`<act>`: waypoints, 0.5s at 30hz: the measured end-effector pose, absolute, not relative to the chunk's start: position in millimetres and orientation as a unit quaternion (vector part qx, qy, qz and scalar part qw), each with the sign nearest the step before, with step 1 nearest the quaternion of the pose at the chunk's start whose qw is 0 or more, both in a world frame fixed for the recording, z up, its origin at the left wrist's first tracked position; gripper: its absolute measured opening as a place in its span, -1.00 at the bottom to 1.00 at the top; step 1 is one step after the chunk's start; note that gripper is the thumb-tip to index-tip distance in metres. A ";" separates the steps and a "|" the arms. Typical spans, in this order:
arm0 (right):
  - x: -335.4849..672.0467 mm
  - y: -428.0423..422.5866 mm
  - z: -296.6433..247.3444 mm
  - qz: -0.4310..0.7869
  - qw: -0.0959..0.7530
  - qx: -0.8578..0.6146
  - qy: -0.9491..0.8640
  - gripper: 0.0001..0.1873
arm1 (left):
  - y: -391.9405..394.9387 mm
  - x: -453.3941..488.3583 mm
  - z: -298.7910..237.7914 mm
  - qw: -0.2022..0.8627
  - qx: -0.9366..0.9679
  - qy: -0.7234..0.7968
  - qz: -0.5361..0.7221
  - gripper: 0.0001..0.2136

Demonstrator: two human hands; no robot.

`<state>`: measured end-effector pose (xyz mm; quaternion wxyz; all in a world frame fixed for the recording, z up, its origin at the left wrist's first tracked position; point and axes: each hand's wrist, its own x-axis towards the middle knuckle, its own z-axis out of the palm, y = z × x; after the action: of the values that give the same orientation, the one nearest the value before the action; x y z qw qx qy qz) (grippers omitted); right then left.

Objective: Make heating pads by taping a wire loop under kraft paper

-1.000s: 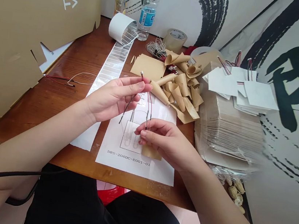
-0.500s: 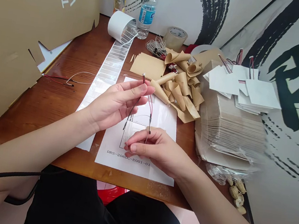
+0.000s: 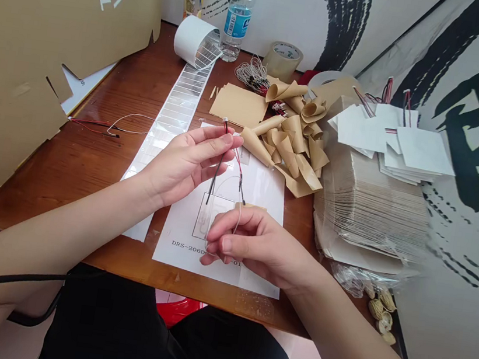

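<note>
My left hand (image 3: 189,158) pinches a wire harness (image 3: 240,178) between thumb and fingertips above a printed sheet (image 3: 263,253). A small white connector (image 3: 225,120) sticks up past those fingertips. Black and red leads hang below, with a black sleeved part on the right branch. A thin pale wire loops down from it to my right hand (image 3: 247,239), whose fingers are curled and closed around the wire's lower part. The exact grip is partly hidden behind the fingers. Beneath the hands, the sheet shows a framed drawing and printed letters.
Rolled brown paper pieces (image 3: 291,142) lie behind the hands, beside a flat brown paper stack (image 3: 238,106). A label strip (image 3: 179,101) runs along the left. Stacked cards (image 3: 377,203) stand right. Another harness (image 3: 96,127) lies near the cardboard box (image 3: 66,21). A bottle (image 3: 237,23) and tape roll (image 3: 283,60) stand behind.
My right hand has shifted slightly right and down, its fingers turning lower. The pale wire's loop now reaches farther down, and the harness's hanging leads have swung a little.
</note>
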<state>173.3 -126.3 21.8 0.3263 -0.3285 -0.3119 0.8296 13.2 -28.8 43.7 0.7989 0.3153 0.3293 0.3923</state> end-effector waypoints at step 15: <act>181.8 -118.7 34.2 0.757 0.373 -0.444 -0.302 -0.66 | -15.6 7.3 47.2 0.713 0.388 0.393 0.432 -0.89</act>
<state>181.8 -118.7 34.2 0.3729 -0.4437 -0.3018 0.7569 7.3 -15.6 47.2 0.7126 0.3881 0.3935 0.4322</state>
